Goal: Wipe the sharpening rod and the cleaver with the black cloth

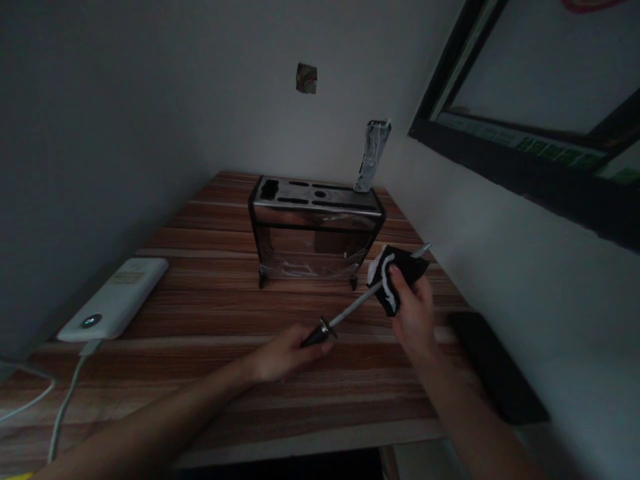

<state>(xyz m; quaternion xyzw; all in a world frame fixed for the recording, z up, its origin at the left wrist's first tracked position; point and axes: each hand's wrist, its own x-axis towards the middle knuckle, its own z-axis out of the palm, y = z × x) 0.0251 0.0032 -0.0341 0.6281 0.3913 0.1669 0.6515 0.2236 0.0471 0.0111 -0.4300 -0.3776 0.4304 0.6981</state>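
My left hand [283, 353] is closed round the black handle of a honing steel [353, 310], whose thin metal rod slants up to the right. My right hand [413, 313] pinches a black cloth with a white edge [395, 277] wrapped round the rod near its far end; the rod's tip [423, 251] pokes out beyond the cloth. Both hands hover over a wooden table [215, 307], just in front of a metal knife block [315, 230] with slots in its top.
A wrapped knife handle [373, 155] sticks up from the block's right end. A white power bank [117, 299] with a lit indicator lies at the left, its cable trailing off the front edge. A dark flat object [495, 367] lies at the right by the wall. A window frame [520, 153] is above.
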